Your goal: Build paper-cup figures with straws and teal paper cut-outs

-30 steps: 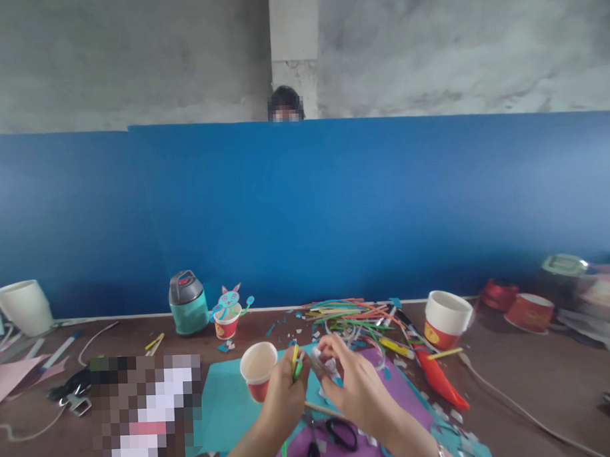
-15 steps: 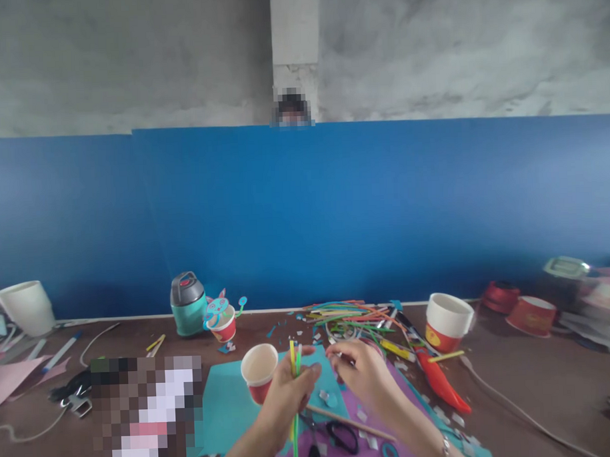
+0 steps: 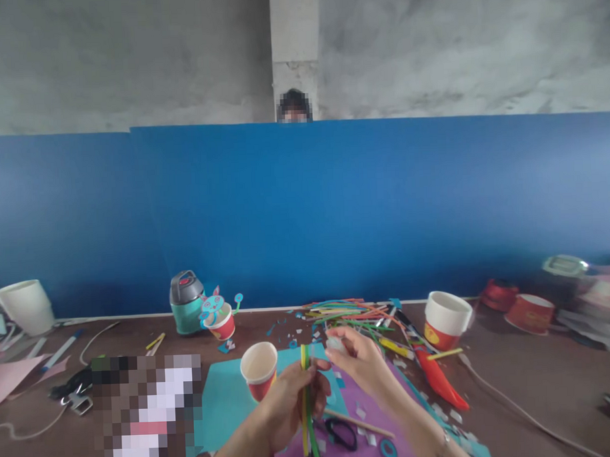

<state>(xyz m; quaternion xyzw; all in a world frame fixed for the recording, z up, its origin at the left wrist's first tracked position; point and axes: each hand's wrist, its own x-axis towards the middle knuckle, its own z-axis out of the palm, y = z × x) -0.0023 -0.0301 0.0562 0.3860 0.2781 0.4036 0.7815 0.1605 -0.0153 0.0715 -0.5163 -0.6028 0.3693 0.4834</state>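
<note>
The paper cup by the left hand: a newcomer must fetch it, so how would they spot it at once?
Below the blue partition stretches a brown table, with a teal sheet near its middle. On that sheet, beside the left hand, stands the paper cup, red outside with a pale rim. Unlike the cup behind it, it has no cat-faced figure.

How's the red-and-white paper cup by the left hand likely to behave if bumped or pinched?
The paper cup is probably light: only pale wall shows inside. It may tip if the left hand knocks it, since it looks wider at the rim than the base. Its paper-like wall would likely dent under a firm pinch.
</note>
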